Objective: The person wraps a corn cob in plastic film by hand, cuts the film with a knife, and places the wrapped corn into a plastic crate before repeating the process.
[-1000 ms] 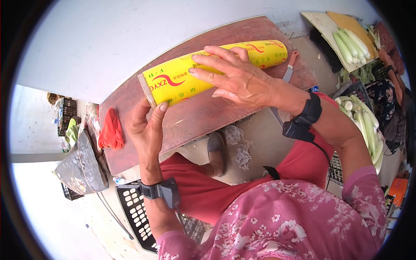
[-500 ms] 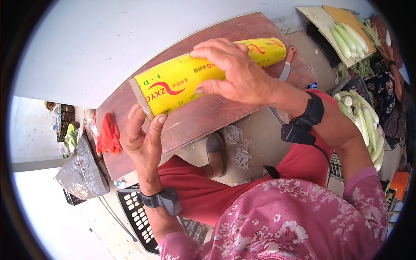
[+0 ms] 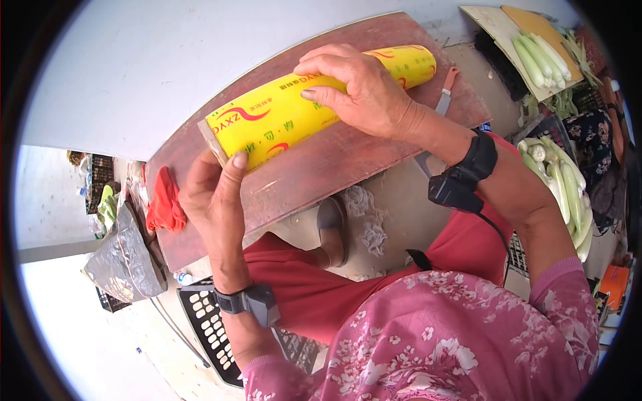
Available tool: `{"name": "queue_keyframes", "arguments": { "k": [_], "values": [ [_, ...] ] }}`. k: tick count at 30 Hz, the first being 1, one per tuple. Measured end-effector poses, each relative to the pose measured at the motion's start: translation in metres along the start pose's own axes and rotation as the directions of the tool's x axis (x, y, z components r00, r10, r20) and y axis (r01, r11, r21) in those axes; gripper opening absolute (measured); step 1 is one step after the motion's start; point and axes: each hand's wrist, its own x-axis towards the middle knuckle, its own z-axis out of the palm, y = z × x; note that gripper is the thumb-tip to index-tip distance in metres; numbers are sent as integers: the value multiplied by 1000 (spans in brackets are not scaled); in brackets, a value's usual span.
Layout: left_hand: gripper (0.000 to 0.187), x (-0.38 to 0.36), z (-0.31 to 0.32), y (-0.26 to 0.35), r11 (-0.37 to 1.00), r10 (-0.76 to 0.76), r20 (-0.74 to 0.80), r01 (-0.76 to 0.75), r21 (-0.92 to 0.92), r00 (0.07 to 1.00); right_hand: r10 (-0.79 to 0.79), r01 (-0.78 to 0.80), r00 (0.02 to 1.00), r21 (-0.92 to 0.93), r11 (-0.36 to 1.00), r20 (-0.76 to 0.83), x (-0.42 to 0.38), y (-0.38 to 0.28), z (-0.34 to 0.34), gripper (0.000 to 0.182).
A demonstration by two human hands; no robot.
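A yellow printed roll [image 3: 287, 117] lies slantwise over the reddish-brown table [image 3: 301, 194]. Around its left end, my left hand [image 3: 217, 194] has thumb and fingers closed, the thumb on the roll's lower edge. My right hand [image 3: 358, 87] grips the middle of the roll from above, fingers over the top and thumb on the near side. Beyond my right wrist lies a knife [image 3: 447, 93] with a pinkish handle. A red cloth [image 3: 165, 204] rests at the table's left end.
Long pale green vegetables [image 3: 565, 184] fill a crate at the right, with more on a board [image 3: 505, 60] above. Part of another person [image 3: 592, 137] shows at the far right. A black crate [image 3: 210, 327] and a dark bag [image 3: 127, 257] are at the lower left.
The roll has turned about its long axis, so its print has shifted. Both hands have moved slightly upward with it, and more of the knife shows.
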Motion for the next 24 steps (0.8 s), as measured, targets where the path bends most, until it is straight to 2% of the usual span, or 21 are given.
{"name": "queue_keyframes", "arguments": {
  "k": [1,3,9,12,15,19,24],
  "values": [
    [27,2,1,0,999,-44,-34,44,-3,998,-1,1,1000,-8,1000,-26,0,0,1,27],
    [28,8,3,-4,994,-110,-111,110,-1,988,23,-24,999,28,999,25,-2,-5,1,27],
    [23,16,-7,-14,984,-176,-83,173,-40,981,-50,45,990,47,998,129,-13,-10,11,31],
    [24,21,-18,-25,936,-264,-30,248,-250,964,-57,58,990,-4,998,132,-19,-15,17,33],
    [24,23,-11,-21,879,-376,-94,323,-352,922,-37,46,991,-62,997,132,-24,-12,23,34],
    [25,26,-18,-31,841,-428,-54,376,-389,902,-21,38,987,-104,994,161,-26,-10,26,30],
    [24,27,-19,-31,828,-435,-14,394,-398,900,-121,135,988,-153,979,100,-24,-10,33,24]
  ]
}}
